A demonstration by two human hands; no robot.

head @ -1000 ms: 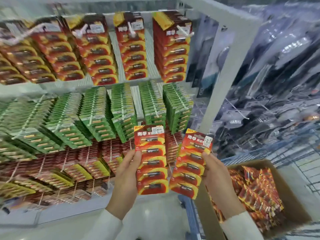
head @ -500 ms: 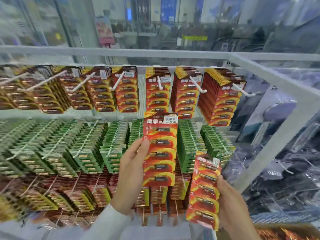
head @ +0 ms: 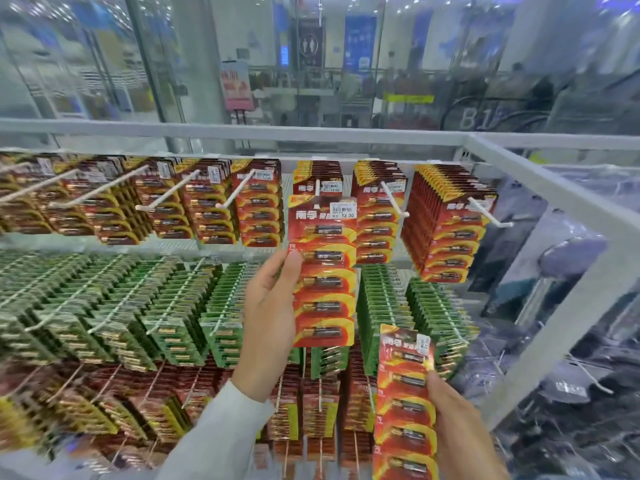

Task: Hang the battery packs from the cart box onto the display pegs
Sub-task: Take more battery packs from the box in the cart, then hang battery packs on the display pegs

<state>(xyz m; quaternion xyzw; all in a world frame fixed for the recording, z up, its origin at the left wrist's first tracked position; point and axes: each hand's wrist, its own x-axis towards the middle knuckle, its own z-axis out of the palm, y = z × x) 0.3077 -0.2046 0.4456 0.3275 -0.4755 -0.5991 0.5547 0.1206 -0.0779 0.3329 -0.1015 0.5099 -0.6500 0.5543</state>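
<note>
Here the raised red battery pack (head: 323,271) meets the top-row peg (head: 317,188), its edge pinched by the left hand (head: 270,317). Best to square its hang hole to the peg tip, then push straight back. The right hand (head: 460,431) grips a second pack (head: 405,403) lower down.

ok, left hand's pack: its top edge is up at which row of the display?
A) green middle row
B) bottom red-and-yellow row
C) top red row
C: the left hand holds its battery pack with the top edge overlapping the top red row, above the green packs. The right hand holds a second pack lower down.
</note>
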